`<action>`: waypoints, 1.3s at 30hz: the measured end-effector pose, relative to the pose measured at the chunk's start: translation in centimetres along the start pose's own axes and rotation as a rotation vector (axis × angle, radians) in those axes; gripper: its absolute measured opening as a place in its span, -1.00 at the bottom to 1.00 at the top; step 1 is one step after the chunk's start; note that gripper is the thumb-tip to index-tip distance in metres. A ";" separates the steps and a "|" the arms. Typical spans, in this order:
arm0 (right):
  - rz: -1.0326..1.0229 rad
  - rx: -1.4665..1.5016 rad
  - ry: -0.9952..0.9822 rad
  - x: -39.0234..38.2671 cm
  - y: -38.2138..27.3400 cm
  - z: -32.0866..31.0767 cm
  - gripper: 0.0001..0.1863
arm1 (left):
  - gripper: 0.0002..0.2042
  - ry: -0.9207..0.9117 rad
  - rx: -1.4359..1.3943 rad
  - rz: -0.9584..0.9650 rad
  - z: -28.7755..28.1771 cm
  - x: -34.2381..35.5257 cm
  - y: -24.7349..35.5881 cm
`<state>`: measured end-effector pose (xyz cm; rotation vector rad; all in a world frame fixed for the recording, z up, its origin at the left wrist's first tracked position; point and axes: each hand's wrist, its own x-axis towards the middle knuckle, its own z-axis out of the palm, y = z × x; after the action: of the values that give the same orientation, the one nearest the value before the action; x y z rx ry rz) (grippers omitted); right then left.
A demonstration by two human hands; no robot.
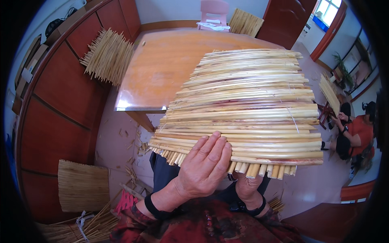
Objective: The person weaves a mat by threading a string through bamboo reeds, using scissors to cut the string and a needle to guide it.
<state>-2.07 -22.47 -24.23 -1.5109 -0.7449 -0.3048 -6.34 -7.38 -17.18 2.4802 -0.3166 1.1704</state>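
A large mat of straw-coloured reed stalks (247,105) fans out in front of me, its far part over the table. Thin pale threads cross the stalks near both sides. Along its near edge the mat bends under, and cut stalk ends (259,170) point toward me there. My left hand (206,162) lies on top near this edge, fingers stretched out and pressed together lightly on the stalks; its thumb is hidden. Beneath the near edge is my right hand (248,187), palm side partly showing, with its fingers hidden by the stalks.
An orange-brown table (162,69) stands ahead. More reed mats lean at left: one against the red cabinets (108,56), another lower down (83,184). Loose reeds (87,227) lie bottom left, cut bits on the floor. A pink chair (213,14) stands behind. At right, a seated person (358,133) holds a mat.
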 end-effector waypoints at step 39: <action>-0.009 -0.812 -0.478 -1.1 0.6 -2.5 -0.66 | -0.73 -0.103 -0.014 0.031 0.7 -0.8 -0.7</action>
<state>-1.87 -25.08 -25.12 -2.3995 -1.0748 -0.2662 -6.11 -7.03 -18.32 2.5364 -0.3915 1.0505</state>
